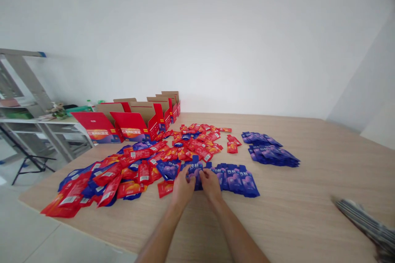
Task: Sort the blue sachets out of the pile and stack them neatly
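Observation:
Both of my hands are closed on the edges of one blue pouch (195,169) with a printed front, low over the table. My left hand (183,185) pinches its left edge, and my right hand (210,184) pinches its right edge, thumbs toward the middle. Just right of my right hand lies an overlapping row of blue pouches (236,179). To the left of my left hand, another blue pouch (169,169) rests against a heap of mixed red and blue pouches (132,168). Parts of the held pouch are hidden by my fingers.
Two stacks of blue pouches (273,154) lie at the right. A few red pouches (232,146) sit between them and the heap. Open red cartons (132,125) line the left back edge of the table (308,197). A striped sleeve (364,218) shows at the right.

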